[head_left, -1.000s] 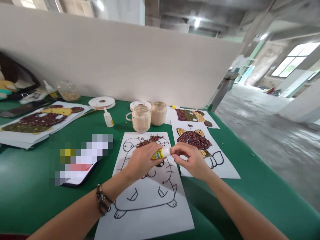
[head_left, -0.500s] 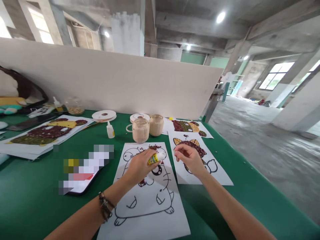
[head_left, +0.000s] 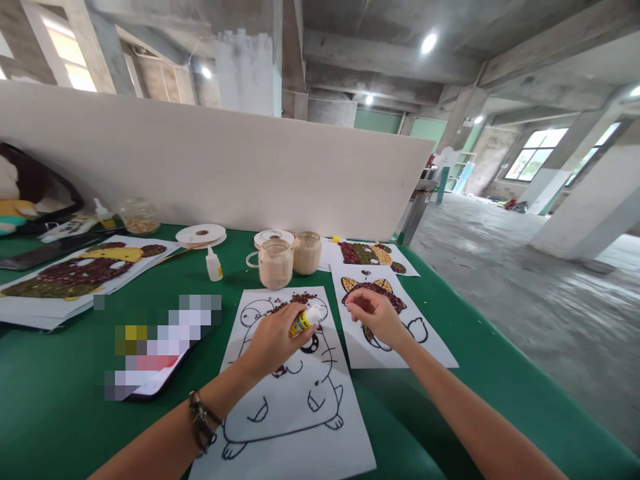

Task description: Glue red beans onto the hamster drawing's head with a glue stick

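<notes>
My left hand (head_left: 270, 337) is wrapped round a small glue bottle (head_left: 301, 324) with a yellow label and a white top. The bottle lies tilted above the head of a hamster-like line drawing (head_left: 293, 417). Dark red beans (head_left: 304, 297) are scattered along the top of that head, some hidden behind my left hand. To the right, my right hand (head_left: 380, 319) hovers with thumb and index finger pinched over a second drawing of a fox-like animal (head_left: 433, 350), partly covered with beans and yellow grains. Whatever sits between those fingertips is too small to make out.
Two jars (head_left: 275, 265) of pale contents stand behind the hamster sheet. A white glue bottle (head_left: 214, 265) and a ribbon spool (head_left: 201, 235) are to their left. A blurred-out phone (head_left: 165, 360) lies at left, below a finished bean picture (head_left: 90, 270). A white panel (head_left: 215, 160) borders the back.
The view has turned slightly to the right, so everything sits a little further left. Both hands keep nearly the same pose, the glue bottle still in my left hand.
</notes>
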Motion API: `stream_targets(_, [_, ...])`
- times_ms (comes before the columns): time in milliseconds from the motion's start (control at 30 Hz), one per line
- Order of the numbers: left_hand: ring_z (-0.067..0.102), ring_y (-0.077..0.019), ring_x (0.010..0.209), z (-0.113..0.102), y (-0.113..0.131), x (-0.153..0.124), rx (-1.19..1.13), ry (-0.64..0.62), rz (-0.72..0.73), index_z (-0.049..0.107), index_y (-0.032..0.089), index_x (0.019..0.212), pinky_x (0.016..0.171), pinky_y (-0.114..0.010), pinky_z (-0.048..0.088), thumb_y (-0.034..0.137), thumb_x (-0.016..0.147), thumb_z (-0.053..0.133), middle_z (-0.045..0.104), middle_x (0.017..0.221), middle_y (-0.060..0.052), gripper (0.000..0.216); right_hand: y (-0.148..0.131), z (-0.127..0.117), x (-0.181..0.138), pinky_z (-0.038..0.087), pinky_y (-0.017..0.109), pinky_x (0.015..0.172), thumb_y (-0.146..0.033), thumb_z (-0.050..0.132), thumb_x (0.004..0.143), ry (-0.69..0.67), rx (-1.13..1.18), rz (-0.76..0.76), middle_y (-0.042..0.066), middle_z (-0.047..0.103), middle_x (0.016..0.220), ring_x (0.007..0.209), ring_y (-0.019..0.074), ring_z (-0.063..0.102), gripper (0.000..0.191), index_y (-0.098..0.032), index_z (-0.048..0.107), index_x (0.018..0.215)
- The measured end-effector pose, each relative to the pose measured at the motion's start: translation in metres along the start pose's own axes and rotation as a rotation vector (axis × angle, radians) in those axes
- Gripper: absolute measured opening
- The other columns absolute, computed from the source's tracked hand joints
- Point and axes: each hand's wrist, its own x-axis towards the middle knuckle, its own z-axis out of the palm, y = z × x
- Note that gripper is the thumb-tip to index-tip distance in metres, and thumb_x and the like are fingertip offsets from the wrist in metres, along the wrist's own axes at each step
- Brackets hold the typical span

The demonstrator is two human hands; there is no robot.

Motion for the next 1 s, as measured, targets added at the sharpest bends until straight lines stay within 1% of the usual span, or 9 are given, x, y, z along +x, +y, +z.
stream_targets(100, [0.059,-0.0163,0.066,0.000,0.000,0.000,0.007,-0.009,0.018,0.051,0.016,0.087,0.054,-0.026,0.045,0.035,0.078,0.043,0.064,0.078,-0.004,0.022,0.007,-0.017,-0.007,0.038,0.022,0.048,-0.030,0.054,0.067,0.052,-0.065,0.032,-0.002,0.051,0.059,0.050,0.0084,0.047,0.014,-0.017,0.052,0.067])
stream_targets(200, [0.059,-0.0165,0.064,0.000,0.000,0.000,0.009,-0.024,-0.003,0.050,0.017,0.086,0.053,-0.027,0.044,0.035,0.078,0.043,0.063,0.076,-0.003,0.021,0.021,-0.038,-0.016,0.037,0.023,0.046,-0.034,0.057,0.063,0.175,-0.060,0.103,-0.002,0.050,0.055,0.047,0.0086,0.045,0.018,-0.016,0.053,0.064])
stream_targets(333, [0.057,-0.0159,0.056,-0.001,0.001,0.001,-0.081,-0.048,-0.104,0.047,0.017,0.084,0.048,-0.025,0.041,0.038,0.077,0.041,0.061,0.065,-0.001,0.023,0.038,-0.061,-0.022,0.038,0.024,0.047,-0.040,0.062,0.057,0.373,0.064,0.158,-0.003,0.049,0.051,0.045,0.0086,0.044,0.026,-0.016,0.054,0.063])
stream_targets(400, [0.055,-0.0142,0.049,-0.002,0.002,0.001,-0.181,-0.057,-0.180,0.044,0.018,0.083,0.044,-0.024,0.039,0.038,0.078,0.039,0.057,0.058,0.002,0.022,0.041,-0.067,-0.021,0.037,0.024,0.046,-0.042,0.065,0.054,0.434,0.122,0.165,-0.002,0.050,0.052,0.045,0.0081,0.044,0.029,-0.016,0.055,0.062])
stream_targets(500, [0.050,-0.0111,0.043,-0.001,0.004,0.003,-0.373,-0.088,-0.286,0.040,0.019,0.079,0.041,-0.022,0.038,0.037,0.077,0.039,0.050,0.052,0.005,0.019,0.039,-0.068,-0.019,0.036,0.024,0.045,-0.045,0.067,0.050,0.461,0.179,0.169,-0.002,0.049,0.051,0.044,0.0075,0.042,0.032,-0.016,0.055,0.060])
stream_targets(633, [0.048,-0.0076,0.044,0.000,0.004,0.004,-0.637,-0.101,-0.315,0.034,0.019,0.071,0.045,-0.021,0.041,0.033,0.073,0.044,0.046,0.054,0.007,0.017,0.035,-0.064,-0.019,0.035,0.024,0.043,-0.046,0.067,0.049,0.465,0.199,0.158,-0.002,0.048,0.051,0.043,0.0073,0.041,0.033,-0.017,0.054,0.057])
stream_targets(700, [0.043,-0.0059,0.041,0.001,0.004,0.004,-0.726,-0.115,-0.334,0.032,0.020,0.069,0.043,-0.021,0.040,0.033,0.073,0.045,0.042,0.051,0.008,0.019,0.034,-0.063,-0.019,0.034,0.024,0.043,-0.046,0.066,0.050,0.462,0.208,0.153,-0.002,0.048,0.051,0.043,0.0073,0.041,0.032,-0.017,0.054,0.057])
stream_targets(833, [0.035,-0.0043,0.037,0.002,0.002,0.005,-0.789,-0.144,-0.387,0.031,0.020,0.068,0.039,-0.018,0.033,0.035,0.073,0.045,0.036,0.044,0.011,0.021,0.034,-0.065,-0.020,0.032,0.023,0.043,-0.046,0.068,0.048,0.480,0.241,0.174,-0.003,0.048,0.051,0.043,0.0067,0.040,0.033,-0.017,0.054,0.057])
stream_targets(1000, [0.032,-0.0037,0.036,0.000,0.001,0.006,-0.818,-0.153,-0.445,0.033,0.019,0.069,0.038,-0.017,0.030,0.034,0.071,0.045,0.033,0.040,0.012,0.020,0.032,-0.064,-0.019,0.032,0.023,0.044,-0.046,0.071,0.042,0.508,0.278,0.215,-0.003,0.048,0.051,0.043,0.0065,0.040,0.036,-0.016,0.055,0.056])
